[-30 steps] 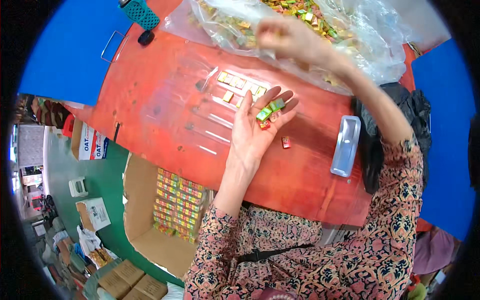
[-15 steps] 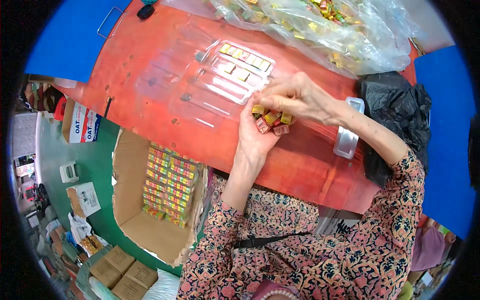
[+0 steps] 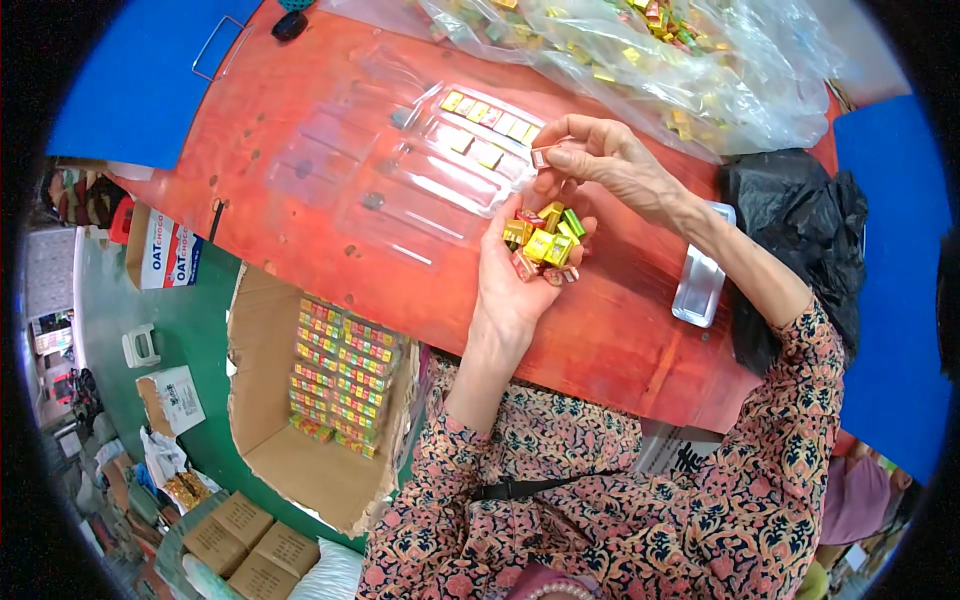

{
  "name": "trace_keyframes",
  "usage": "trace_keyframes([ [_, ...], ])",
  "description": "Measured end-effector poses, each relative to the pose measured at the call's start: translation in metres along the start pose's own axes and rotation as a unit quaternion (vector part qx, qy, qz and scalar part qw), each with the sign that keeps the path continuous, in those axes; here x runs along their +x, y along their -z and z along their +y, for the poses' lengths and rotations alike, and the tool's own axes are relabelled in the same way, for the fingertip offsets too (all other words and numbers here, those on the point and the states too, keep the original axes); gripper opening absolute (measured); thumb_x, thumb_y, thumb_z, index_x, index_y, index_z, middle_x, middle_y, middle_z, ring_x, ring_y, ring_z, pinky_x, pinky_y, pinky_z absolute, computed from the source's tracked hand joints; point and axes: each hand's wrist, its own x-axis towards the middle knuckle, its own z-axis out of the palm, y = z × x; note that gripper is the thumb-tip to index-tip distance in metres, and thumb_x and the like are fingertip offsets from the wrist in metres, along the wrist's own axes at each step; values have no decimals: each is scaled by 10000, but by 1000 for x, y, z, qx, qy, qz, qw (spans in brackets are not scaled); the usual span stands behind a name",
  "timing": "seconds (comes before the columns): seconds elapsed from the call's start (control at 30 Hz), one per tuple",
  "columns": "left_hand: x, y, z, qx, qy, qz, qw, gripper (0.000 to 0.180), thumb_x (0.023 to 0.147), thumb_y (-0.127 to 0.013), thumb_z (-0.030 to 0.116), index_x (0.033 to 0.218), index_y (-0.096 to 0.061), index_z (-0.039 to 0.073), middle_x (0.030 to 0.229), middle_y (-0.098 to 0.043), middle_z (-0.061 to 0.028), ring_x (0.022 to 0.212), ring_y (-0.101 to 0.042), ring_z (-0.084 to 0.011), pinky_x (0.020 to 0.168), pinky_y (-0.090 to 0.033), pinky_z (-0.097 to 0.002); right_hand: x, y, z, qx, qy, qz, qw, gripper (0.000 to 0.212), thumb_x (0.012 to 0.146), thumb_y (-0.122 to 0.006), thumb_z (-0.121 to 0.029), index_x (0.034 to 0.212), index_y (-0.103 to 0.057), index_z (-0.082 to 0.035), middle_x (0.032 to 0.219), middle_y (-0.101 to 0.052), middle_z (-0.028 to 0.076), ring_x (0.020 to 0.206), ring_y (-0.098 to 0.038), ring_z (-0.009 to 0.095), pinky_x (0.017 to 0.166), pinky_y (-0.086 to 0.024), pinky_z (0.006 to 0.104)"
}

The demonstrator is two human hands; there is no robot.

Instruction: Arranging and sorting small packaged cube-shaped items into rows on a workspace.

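Note:
My left hand (image 3: 507, 285) is cupped palm up around a small heap of wrapped candies (image 3: 541, 244), yellow, red and green. Above it, my right hand (image 3: 605, 165) pinches one small red wrapped candy (image 3: 541, 157) between thumb and fingertips. Just beyond both hands lies a clear plastic tray (image 3: 484, 206) with long channels. Its far channel holds a row of yellow and red candies (image 3: 490, 117), and two yellow candies (image 3: 488, 157) sit spaced apart in the channel nearer me.
More clear trays (image 3: 330, 180) lie left on the red table (image 3: 600, 345). A big clear bag of candies (image 3: 640, 75) fills the far side. At right are a silvery container (image 3: 702, 270) and black bag (image 3: 800, 215). A cardboard box (image 3: 265, 390) with filled packs stands below left.
My right hand has lifted up and away from the heap, with a red candy now showing in its fingertips. More of the heap shows in my left palm, which has barely moved.

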Motion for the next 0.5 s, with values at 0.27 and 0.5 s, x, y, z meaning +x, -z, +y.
trace_keyframes([
  [0.27, -15, 5, 7, -74, 55, 60, 994, 402, 898, -401, 395, 1086, -550, 72, 997, -605, -199, 833, -621, -315, 512, -527, -325, 29, 3, 5, -140, 42, 7, 989, 205, 867, -574, -183, 970, -581, -5, 858, -597, 43, 823, -581, 111, 758, -464, 237],
  [0.5, -22, 12, 6, -56, 48, 31, 997, 406, 894, -403, 405, 1064, -566, 75, 985, -612, -192, 823, -630, -312, 492, -528, -321, 79, -3, 9, -399, 160, 57, 901, 139, 817, -579, -49, 913, -574, 50, 816, -616, 103, 742, -609, 148, 673, -480, 256],
])
